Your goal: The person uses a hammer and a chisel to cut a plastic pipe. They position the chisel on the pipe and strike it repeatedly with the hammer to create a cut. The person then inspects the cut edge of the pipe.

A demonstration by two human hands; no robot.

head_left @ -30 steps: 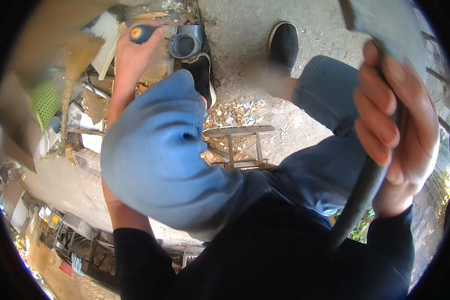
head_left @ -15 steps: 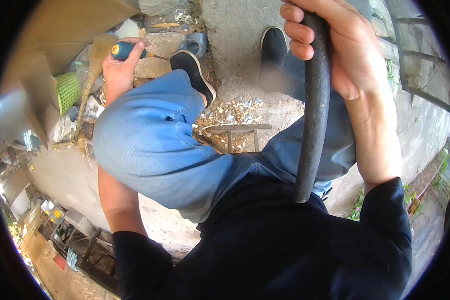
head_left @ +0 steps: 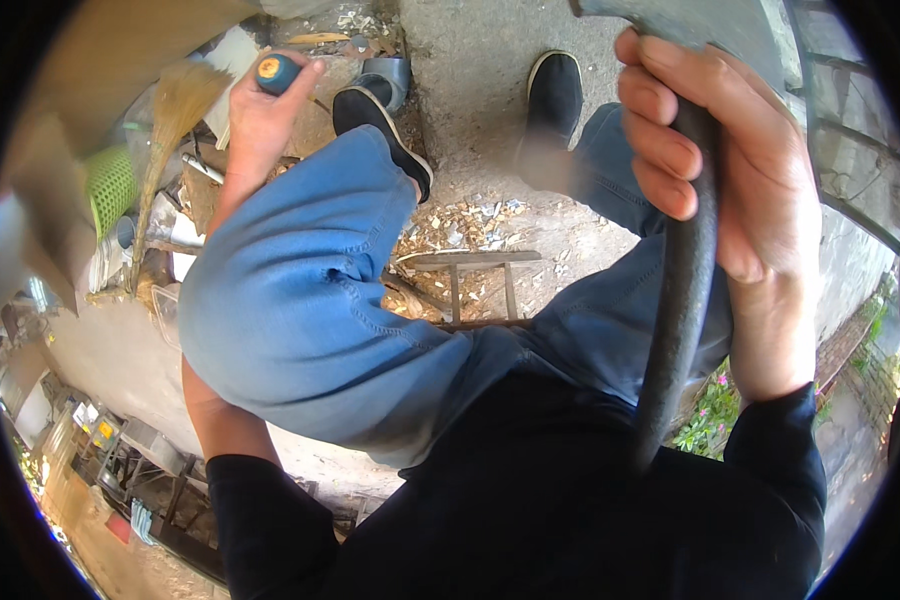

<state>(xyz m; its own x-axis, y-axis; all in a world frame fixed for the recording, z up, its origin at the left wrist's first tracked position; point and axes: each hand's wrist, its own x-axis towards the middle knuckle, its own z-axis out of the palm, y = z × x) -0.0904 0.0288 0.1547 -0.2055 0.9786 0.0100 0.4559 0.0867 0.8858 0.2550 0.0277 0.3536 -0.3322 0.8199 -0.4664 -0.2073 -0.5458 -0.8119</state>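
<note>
My left hand (head_left: pixel 262 118), at the upper left beyond my knee, is closed round the handle of a screwdriver (head_left: pixel 277 73). That handle is dark blue with an orange end; a little of the shaft shows toward my left shoe. Raised at the upper right, my right hand (head_left: pixel 755 160) grips a hammer (head_left: pixel 682 290) by its long dark grey handle. The handle's lower end hangs in front of my dark shirt. Only part of the hammer's metal head appears at the top edge. Beside my left shoe (head_left: pixel 368 118) sits a grey rounded fitting (head_left: pixel 390 75), partly covered by the shoe.
Wood chips (head_left: pixel 470 222) litter the ground between my feet, near a small wooden frame (head_left: pixel 480 260). A straw broom (head_left: pixel 175 115) and a green mesh basket (head_left: pixel 110 185) stand at left. Metal rails (head_left: pixel 855 140) are at far right; a flowering plant (head_left: pixel 710 410) is below.
My right hand has shifted right with the hammer, and part of its head has come into view. My left hand has moved slightly up and right, with the screwdriver's handle end turned more toward me.
</note>
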